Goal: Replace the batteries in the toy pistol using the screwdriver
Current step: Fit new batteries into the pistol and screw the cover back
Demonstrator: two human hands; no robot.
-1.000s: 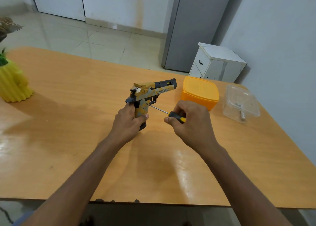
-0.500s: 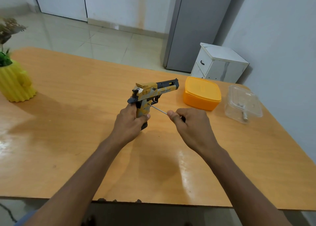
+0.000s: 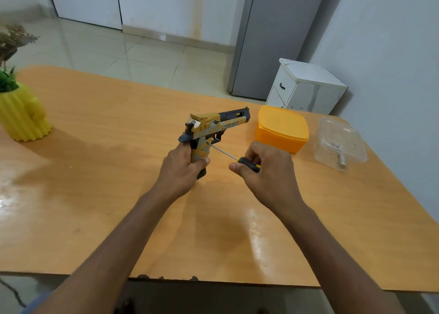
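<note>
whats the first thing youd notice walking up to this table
The yellow and black toy pistol at the middle of the table, held upright by its grip in the left hand. The right hand holds a screwdriver with its tip against the pistol's side. Beyond them sits an orange lidded box, and a yellow plant pot stands far left.

Right hand (image 3: pixel 268 171) re-grips the screwdriver (image 3: pixel 240 159): half a second ago the black-and-yellow handle is almost fully hidden inside the grip, now it shows again between thumb and fingers, much like one second ago. The knuckles roll over toward 12 o'clock, so the hand has rotated around the handle. The shaft stays on the same spot on the toy pistol (image 3: pixel 211 133), but its line from tip to handle now runs more toward 4 o'clock. Camera view shifts slightly.
</note>
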